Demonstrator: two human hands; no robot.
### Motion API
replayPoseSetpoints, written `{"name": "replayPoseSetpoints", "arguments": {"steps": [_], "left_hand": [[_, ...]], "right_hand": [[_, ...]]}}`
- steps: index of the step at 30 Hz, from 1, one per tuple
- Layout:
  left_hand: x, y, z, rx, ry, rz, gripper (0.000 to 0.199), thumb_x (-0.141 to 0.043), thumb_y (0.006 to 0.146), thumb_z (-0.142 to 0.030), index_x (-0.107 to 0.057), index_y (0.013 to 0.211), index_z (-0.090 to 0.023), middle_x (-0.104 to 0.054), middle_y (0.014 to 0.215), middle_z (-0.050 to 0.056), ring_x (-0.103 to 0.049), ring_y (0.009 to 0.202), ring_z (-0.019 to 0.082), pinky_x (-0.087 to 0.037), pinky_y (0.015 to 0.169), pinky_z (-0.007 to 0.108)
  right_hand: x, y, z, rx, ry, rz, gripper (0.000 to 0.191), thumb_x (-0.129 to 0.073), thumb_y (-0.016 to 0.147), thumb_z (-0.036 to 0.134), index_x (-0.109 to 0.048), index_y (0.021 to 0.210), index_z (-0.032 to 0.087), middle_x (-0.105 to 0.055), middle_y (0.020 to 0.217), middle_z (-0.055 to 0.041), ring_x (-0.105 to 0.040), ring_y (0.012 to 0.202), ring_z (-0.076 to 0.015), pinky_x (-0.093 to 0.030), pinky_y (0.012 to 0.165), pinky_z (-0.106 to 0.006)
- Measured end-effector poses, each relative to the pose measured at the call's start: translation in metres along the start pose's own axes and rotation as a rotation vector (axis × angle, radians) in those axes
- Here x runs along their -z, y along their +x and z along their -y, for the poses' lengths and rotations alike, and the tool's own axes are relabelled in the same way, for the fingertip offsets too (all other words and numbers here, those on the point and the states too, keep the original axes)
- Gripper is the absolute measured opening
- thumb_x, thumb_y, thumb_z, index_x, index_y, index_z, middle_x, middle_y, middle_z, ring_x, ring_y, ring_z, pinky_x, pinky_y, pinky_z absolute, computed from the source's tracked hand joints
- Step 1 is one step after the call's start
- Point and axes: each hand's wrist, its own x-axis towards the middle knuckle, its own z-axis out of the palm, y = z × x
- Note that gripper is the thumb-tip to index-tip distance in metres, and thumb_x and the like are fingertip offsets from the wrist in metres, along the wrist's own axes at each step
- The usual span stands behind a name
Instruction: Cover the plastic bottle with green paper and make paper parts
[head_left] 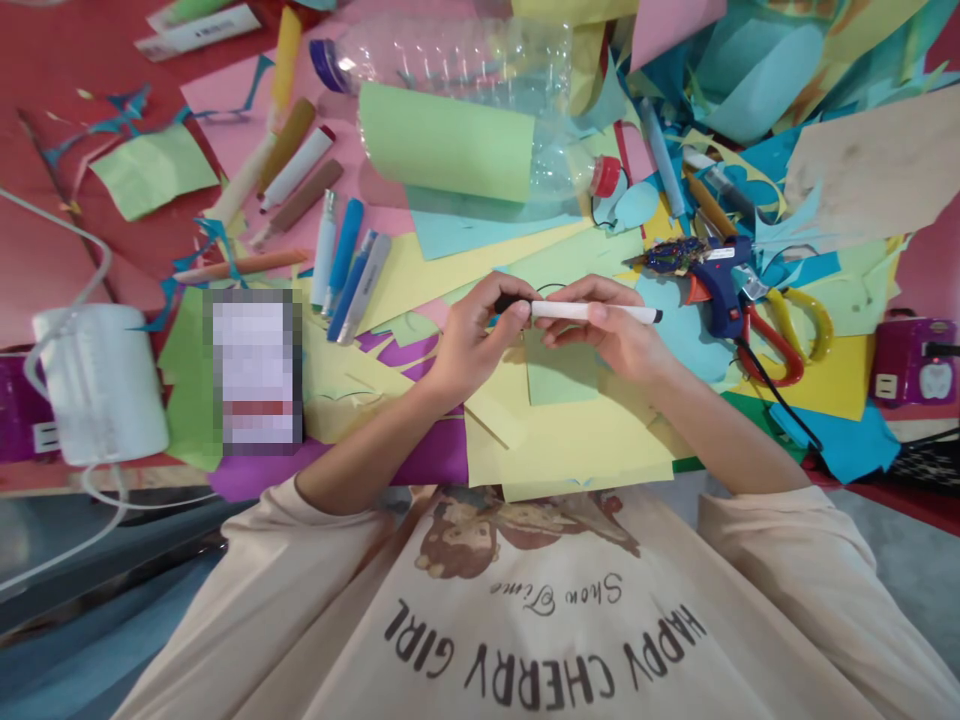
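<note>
A white marker with black ends lies sideways between my two hands, above the papers. My left hand is closed in a pinch on its dark cap end. The white barrel is gripped by my right hand, thumb in front and fingers behind. Whether the cap is on or loosened cannot be made out. Under the hands is a small light green paper piece, lying on a pale yellow sheet.
Beyond the hands lies a clear plastic bottle wrapped in green paper, another bottle behind it. To the right are a blue glue gun and scissors. Several markers, a phone and a white power adapter sit left.
</note>
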Motion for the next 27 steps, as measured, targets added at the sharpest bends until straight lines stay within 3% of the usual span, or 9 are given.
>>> {"name": "replayPoseSetpoints", "arguments": {"steps": [4, 8, 14, 21, 27], "left_hand": [[0.0004, 0.0000, -0.0015, 0.000, 0.003, -0.022, 0.027, -0.056, 0.088, -0.045, -0.062, 0.087, -0.019, -0.064, 0.077, 0.001, -0.057, 0.064, 0.009, -0.047, 0.060, 0.023], [-0.0006, 0.0005, -0.0062, 0.055, 0.018, 0.010, 0.032, -0.067, 0.080, -0.048, -0.068, 0.088, -0.017, -0.072, 0.085, 0.004, -0.065, 0.074, 0.012, -0.051, 0.066, 0.022], [-0.0006, 0.0019, -0.0048, 0.146, -0.097, 0.063, 0.032, -0.067, 0.080, -0.047, -0.071, 0.085, -0.016, -0.071, 0.076, 0.003, -0.062, 0.066, 0.009, -0.047, 0.057, 0.019], [-0.0014, 0.0025, -0.0023, 0.154, -0.132, 0.085, 0.032, -0.064, 0.082, -0.047, -0.067, 0.084, -0.016, -0.060, 0.066, 0.000, -0.049, 0.054, 0.006, -0.036, 0.047, 0.017], [-0.0021, 0.0019, -0.0034, 0.139, -0.160, 0.077, 0.027, -0.064, 0.082, -0.044, -0.064, 0.081, -0.016, -0.058, 0.065, -0.002, -0.045, 0.052, 0.006, -0.036, 0.047, 0.018]], "right_hand": [[0.0003, 0.0010, -0.0006, 0.043, -0.031, 0.001, 0.022, -0.069, 0.081, 0.038, -0.062, 0.089, 0.018, -0.070, 0.075, 0.0012, -0.064, 0.061, -0.0084, -0.052, 0.057, -0.021], [0.0019, 0.0023, -0.0014, 0.009, -0.124, 0.047, 0.032, -0.066, 0.082, 0.048, -0.056, 0.075, 0.018, -0.065, 0.065, 0.0021, -0.056, 0.050, -0.0065, -0.040, 0.043, -0.018], [0.0042, 0.0033, -0.0027, 0.022, -0.137, 0.057, 0.032, -0.065, 0.084, 0.046, -0.057, 0.072, 0.017, -0.064, 0.061, 0.0023, -0.054, 0.047, -0.0053, -0.036, 0.042, -0.017], [0.0046, 0.0035, -0.0025, 0.028, -0.118, 0.046, 0.030, -0.064, 0.085, 0.043, -0.059, 0.072, 0.016, -0.064, 0.061, 0.0022, -0.054, 0.048, -0.0056, -0.036, 0.042, -0.018], [0.0051, 0.0037, -0.0025, 0.008, -0.149, 0.038, 0.034, -0.065, 0.083, 0.048, -0.058, 0.072, 0.017, -0.064, 0.062, 0.0017, -0.054, 0.048, -0.0058, -0.036, 0.041, -0.018]]}}
